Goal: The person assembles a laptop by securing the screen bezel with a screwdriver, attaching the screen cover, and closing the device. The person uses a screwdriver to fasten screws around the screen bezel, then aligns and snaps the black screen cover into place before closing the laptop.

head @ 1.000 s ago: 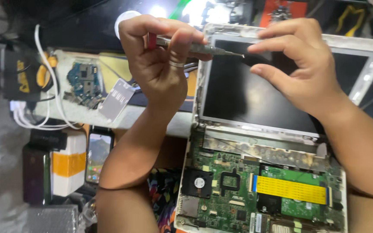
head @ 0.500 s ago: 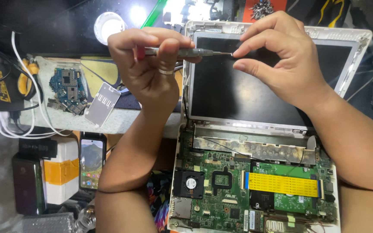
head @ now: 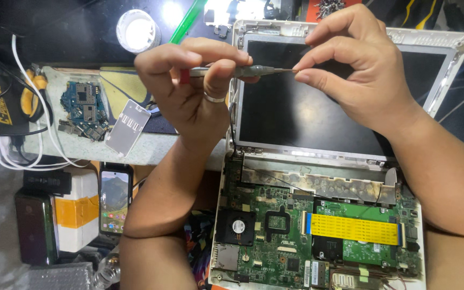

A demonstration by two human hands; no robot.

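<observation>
Screwdriver [head: 243, 70] level between closed left fingers [head: 218, 72] (handle) and pinching right fingers [head: 310, 60] (tip).

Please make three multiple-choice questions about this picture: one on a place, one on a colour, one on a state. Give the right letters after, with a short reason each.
1. Where is the phone with the lit screen?
A. on the laptop screen
B. left of the open laptop, below the tray
C. in the right hand

2. What colour is the wide flat cable on the green board?
A. yellow
B. red
C. white

3. How is the screwdriver held?
A. lying on the board
B. by the left hand alone
C. by both hands, the right hand pinching its tip

Answers: 1 B, it lies beside the left forearm. 2 A, the strip is yellow. 3 C, fingers of both hands touch it.
</observation>
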